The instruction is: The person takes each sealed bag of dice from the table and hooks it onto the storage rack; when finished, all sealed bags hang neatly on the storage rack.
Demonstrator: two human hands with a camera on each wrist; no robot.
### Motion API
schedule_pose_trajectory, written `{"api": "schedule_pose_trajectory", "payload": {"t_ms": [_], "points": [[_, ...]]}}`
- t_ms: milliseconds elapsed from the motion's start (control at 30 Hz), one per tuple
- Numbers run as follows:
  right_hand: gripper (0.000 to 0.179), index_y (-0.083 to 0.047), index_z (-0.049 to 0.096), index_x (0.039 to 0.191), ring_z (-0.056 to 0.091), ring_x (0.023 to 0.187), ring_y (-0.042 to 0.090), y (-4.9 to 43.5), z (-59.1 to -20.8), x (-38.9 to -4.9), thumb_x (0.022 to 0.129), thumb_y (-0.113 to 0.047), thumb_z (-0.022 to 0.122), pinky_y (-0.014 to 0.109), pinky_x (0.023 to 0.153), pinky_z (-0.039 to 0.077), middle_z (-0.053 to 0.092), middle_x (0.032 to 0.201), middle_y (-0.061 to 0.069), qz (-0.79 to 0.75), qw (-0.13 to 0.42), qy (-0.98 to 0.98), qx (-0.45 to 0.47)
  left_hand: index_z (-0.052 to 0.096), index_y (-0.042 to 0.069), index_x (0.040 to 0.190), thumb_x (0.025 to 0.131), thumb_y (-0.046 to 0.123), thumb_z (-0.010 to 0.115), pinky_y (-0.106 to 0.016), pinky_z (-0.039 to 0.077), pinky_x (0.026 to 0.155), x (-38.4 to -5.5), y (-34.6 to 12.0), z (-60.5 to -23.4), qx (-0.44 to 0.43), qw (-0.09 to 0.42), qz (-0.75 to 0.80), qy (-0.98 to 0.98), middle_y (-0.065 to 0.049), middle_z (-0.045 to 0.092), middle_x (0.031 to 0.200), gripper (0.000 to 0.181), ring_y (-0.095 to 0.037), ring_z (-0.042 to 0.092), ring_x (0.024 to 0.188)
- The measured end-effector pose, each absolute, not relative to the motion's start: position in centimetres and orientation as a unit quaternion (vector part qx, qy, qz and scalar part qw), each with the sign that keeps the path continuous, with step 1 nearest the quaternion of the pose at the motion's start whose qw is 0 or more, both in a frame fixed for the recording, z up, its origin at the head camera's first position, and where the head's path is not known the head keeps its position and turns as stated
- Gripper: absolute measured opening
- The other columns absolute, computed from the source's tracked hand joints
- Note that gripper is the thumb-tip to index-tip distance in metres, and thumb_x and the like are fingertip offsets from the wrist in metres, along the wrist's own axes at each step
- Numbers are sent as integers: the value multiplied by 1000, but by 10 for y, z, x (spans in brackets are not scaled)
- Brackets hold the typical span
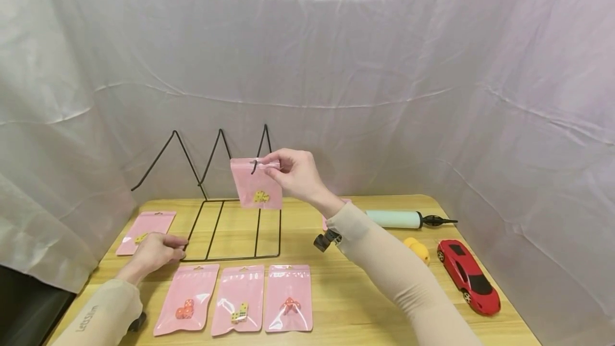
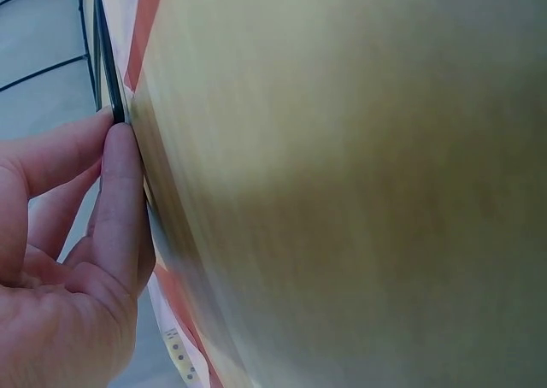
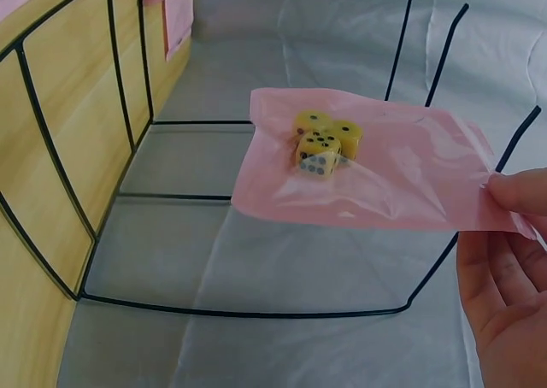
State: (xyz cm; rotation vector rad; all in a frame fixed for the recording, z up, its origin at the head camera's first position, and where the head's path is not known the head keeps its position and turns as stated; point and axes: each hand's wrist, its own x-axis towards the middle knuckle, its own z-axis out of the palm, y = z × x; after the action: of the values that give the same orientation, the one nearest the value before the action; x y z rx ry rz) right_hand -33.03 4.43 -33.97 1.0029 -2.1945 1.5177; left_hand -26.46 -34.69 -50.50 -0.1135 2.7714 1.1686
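A black wire rack [image 1: 230, 258] with upright hooks stands on the table. My left hand [image 1: 156, 252] pinches its near left corner between thumb and fingers; the left wrist view shows the hand [image 2: 77, 234] on the black wire. My right hand [image 1: 298, 175] pinches the top edge of a pink zip bag [image 1: 247, 186] at the rack's rightmost hook. That hook's tip shows in front of the bag, by its hanging hole. Yellow dice [image 3: 320, 149] lie inside the bag. The two hooks to the left carry no bag.
In front of the rack lie pink bags with red dice [image 1: 184, 309], yellow dice [image 1: 239, 313] and red dice [image 1: 290, 306]. Another pink bag [image 1: 154, 221] lies left. At right are a pale blue hand pump [image 1: 394, 219], a yellow object [image 1: 417, 250] and a red toy car [image 1: 468, 276].
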Motion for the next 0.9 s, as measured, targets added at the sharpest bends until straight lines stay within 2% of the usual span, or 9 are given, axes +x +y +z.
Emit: {"api": "schedule_pose_trajectory", "payload": {"t_ms": [133, 233, 533, 900], "points": [[12, 0, 85, 109, 84, 84, 20, 44, -339, -336, 98, 2, 80, 15, 68, 57, 87, 105, 19, 521, 163, -761, 350, 76, -8, 135, 95, 6, 85, -27, 68, 79, -264, -347, -505, -42, 69, 393, 916, -30, 78, 132, 43, -16, 80, 97], [12, 0, 85, 109, 83, 83, 18, 44, -338, -341, 98, 3, 79, 15, 67, 56, 87, 105, 18, 517, 170, -763, 347, 76, -7, 135, 95, 7, 85, -26, 67, 79, -265, -347, -504, -42, 69, 391, 917, -30, 79, 131, 43, -13, 79, 96], [13, -4, 86, 109, 70, 70, 0, 44, -336, -351, 99, 1, 79, 15, 63, 53, 88, 99, 15, 504, 181, -784, 314, 76, -8, 135, 95, 6, 85, -24, 66, 78, -265, -347, -505, -39, 64, 392, 917, -29, 79, 130, 43, -16, 80, 98], [12, -7, 86, 111, 67, 68, 7, 38, -334, -363, 100, -5, 81, 19, 62, 50, 86, 90, 11, 503, 186, -800, 271, 78, -7, 133, 94, 8, 86, -19, 62, 74, -262, -348, -505, -37, 56, 383, 921, -26, 82, 125, 42, -11, 77, 95]]}}
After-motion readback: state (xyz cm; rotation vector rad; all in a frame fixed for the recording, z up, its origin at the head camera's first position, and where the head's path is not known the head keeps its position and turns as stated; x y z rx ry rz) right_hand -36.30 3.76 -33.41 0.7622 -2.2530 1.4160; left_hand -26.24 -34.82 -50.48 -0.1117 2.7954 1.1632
